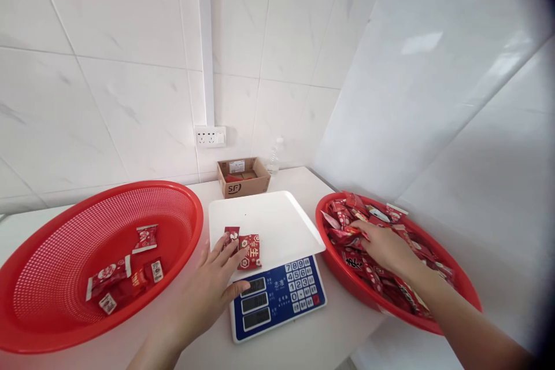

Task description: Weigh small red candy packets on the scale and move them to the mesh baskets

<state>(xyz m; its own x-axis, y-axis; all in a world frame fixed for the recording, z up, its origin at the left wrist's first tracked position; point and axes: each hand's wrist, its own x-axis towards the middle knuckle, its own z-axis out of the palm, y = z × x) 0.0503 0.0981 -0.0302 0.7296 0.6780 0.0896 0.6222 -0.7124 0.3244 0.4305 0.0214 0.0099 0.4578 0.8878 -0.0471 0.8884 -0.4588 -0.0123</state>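
Note:
My left hand [212, 274] lies over the front left of the white weighing tray [269, 214], fingers stretched out and open. Its fingertips rest at a small red snack packet [232, 232] and a larger red packet with gold lettering [250, 251]. The thumb reaches the displays of the blue digital scale [280, 300]. My right hand [385, 245] reaches into the right-hand red basket [433, 324], which is heaped with red snack packets [405, 237]. Its fingers are closed on a red packet [347, 233] at the left of the heap; the fingertips are partly hidden.
A large red perforated basket [186, 231] stands on the left, with several red packets [108, 274] at its bottom. Behind the scale are an open cardboard box [247, 187] and a clear bottle [274, 159]. Tiled walls and a socket [210, 136] close off the back.

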